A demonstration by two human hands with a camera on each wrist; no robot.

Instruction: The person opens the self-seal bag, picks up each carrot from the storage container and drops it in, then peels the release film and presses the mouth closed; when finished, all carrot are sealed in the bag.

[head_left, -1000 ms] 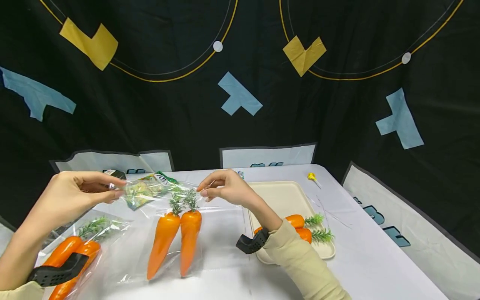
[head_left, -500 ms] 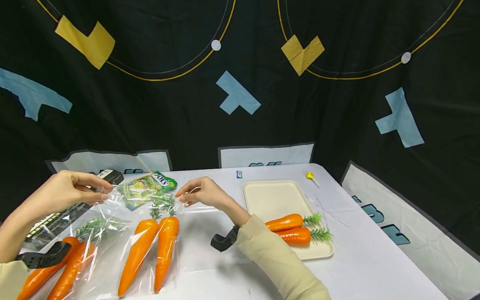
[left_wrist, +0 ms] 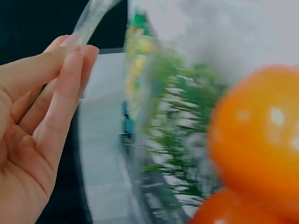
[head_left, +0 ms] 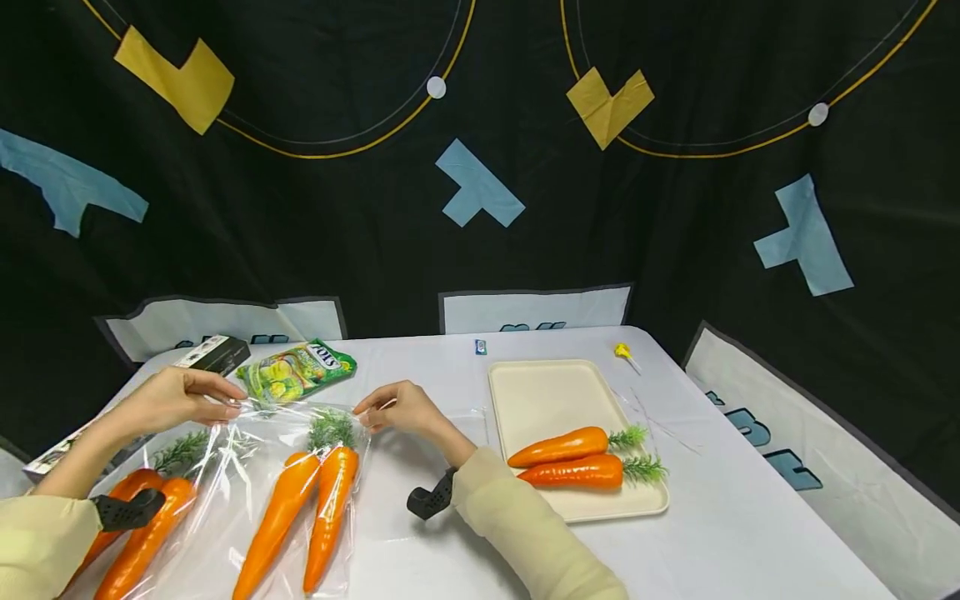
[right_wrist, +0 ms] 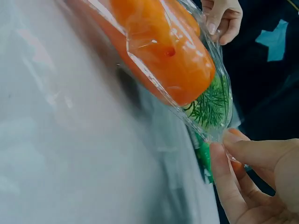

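A clear plastic bag [head_left: 251, 475] with two toy carrots [head_left: 330, 508] inside spreads between my hands, green tops toward its upper edge. My left hand [head_left: 180, 398] pinches the bag's upper left corner; the left wrist view shows the film between thumb and fingers. With thumb and forefinger, my right hand [right_wrist: 254, 179] pinches the other upper corner beside the green tops [right_wrist: 210, 105]. Left of this bag, under my left forearm, lies another clear bag with two more carrots [head_left: 146, 533].
A cream tray [head_left: 547, 400] on the right bears two carrots [head_left: 573, 458]. Behind my left hand lie a green printed pouch [head_left: 300, 371] and a long black box [head_left: 217, 354]. A small blue packet [head_left: 481, 347] and a yellow-headed item [head_left: 624, 354] lie toward the back.
Both hands have come down and to the left with the bag of carrots, the left hand then shifting slightly right. Both hands keep their pinch on the bag's edge.
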